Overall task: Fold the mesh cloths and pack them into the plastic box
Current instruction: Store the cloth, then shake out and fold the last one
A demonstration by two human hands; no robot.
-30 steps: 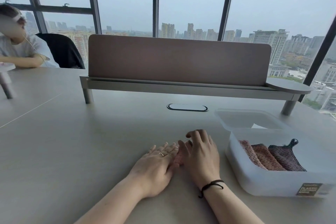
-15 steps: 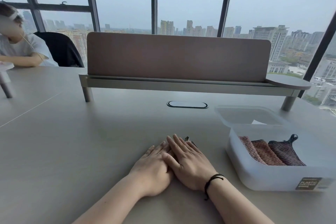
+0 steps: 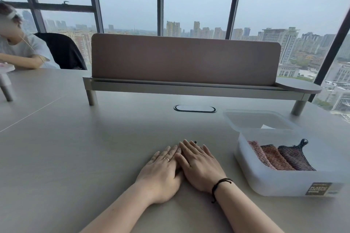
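My left hand (image 3: 162,170) and my right hand (image 3: 200,164) lie flat side by side on the table, fingers stretched out, the right partly over the left. They press on a mesh cloth (image 3: 195,142) that is almost fully hidden; only a dark tip shows past my right fingers. To the right stands the translucent plastic box (image 3: 280,183). Inside it three folded mesh cloths lean in a row: pink (image 3: 258,154), orange (image 3: 274,159) and dark purple (image 3: 295,157) with a loop.
The box's lid (image 3: 255,121) lies on the table behind the box. A raised shelf with a brown divider panel (image 3: 185,58) crosses the back of the desk, with a cable port (image 3: 195,108) in front of it. Another person (image 3: 19,49) sits at the far left.
My right hand, curled over the cloth a second ago, has flattened and slid down beside and partly over my left hand. The cloth's pink part is no longer seen.
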